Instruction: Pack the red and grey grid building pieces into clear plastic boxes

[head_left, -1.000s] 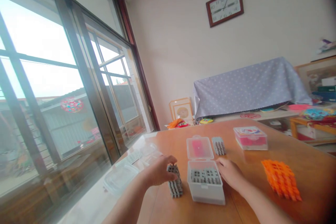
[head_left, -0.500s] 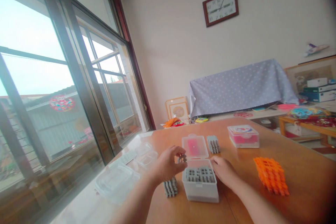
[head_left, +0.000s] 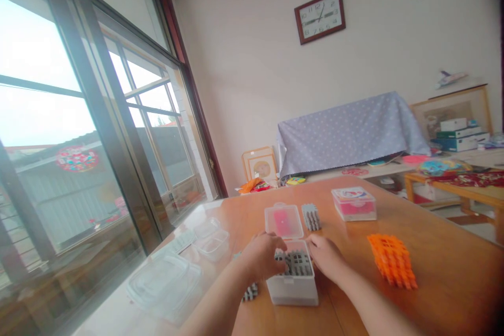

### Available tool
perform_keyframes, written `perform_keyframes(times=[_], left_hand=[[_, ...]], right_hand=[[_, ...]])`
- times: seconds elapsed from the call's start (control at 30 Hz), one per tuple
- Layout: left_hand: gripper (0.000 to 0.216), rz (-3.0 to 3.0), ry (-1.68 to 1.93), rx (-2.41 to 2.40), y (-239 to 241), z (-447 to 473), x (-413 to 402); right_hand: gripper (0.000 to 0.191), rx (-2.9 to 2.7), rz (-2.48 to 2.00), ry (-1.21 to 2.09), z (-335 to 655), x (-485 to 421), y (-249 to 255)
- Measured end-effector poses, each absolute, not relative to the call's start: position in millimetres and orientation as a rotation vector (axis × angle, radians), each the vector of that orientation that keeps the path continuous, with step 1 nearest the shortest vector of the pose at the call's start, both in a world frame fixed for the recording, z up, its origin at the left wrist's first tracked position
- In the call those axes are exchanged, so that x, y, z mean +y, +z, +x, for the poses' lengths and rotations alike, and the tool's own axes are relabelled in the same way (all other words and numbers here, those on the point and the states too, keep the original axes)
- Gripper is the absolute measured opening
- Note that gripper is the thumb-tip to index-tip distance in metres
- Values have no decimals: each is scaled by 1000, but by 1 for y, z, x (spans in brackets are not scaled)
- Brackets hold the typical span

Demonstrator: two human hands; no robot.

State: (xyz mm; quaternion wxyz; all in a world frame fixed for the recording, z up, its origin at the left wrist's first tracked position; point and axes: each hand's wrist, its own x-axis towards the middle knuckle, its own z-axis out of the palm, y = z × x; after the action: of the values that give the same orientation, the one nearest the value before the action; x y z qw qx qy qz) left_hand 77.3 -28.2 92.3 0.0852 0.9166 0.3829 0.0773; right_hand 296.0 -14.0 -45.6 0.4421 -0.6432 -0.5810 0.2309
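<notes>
In the head view a clear plastic box point(head_left: 293, 291) stands in front of me, its hinged lid laid back. Grey interlocking plastic pieces point(head_left: 300, 262) with square holes fill its lower part. My left hand point(head_left: 265, 256) reaches over the box's left side, its fingers closed around a grey interlocking piece point(head_left: 280, 256) that is partly hidden. At the right rear edge, my right hand point(head_left: 326, 256) pinches the box's rim, fingertips partly hidden. One grey stack point(head_left: 250, 292) sits left of the box, mostly under my left forearm; another grey stack point(head_left: 311, 217) stands behind it.
An orange stack of similar pieces point(head_left: 391, 261) lies at the right. Farther back is a lidded box with pink contents point(head_left: 354, 205). Clear plastic containers point(head_left: 163, 286) stand on the left of the wooden table point(head_left: 342, 299), beside the window.
My left hand has lowered the grey piece from above the box's left edge into the box. My right hand stays at the rim. The whole view has shifted slightly.
</notes>
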Motion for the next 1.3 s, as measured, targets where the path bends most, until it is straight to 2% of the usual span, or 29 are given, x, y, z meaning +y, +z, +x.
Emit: perform_keyframes(times=[0.2,0.43,0.57,0.77,0.9,1.03,1.17,1.3], left_hand=[[31,2776,241,1163,95,73,-36],[29,2892,119,1220,100,71,-49],[20,3003,15,1256,98,73,-48],[22,3051,-31,1287,95,75,-46],[23,3018,41,1285,94,75,-46],[28,2901,284,1282,96,63,-39],[34,2767,541,1296,103,33,-24],[36,2608,592,1396,112,-3,-14]], right_hand=[[30,-1444,-1592,565,295,-15,-46],[30,-1452,-1588,564,296,-14,-49],[31,-1462,-1582,559,296,-13,-51],[31,-1469,-1580,541,296,-13,-51],[30,-1465,-1573,536,297,-14,-51],[31,-1452,-1570,529,297,-13,-51],[31,-1442,-1573,537,297,-13,-50],[32,-1451,-1568,565,297,-18,-46]])
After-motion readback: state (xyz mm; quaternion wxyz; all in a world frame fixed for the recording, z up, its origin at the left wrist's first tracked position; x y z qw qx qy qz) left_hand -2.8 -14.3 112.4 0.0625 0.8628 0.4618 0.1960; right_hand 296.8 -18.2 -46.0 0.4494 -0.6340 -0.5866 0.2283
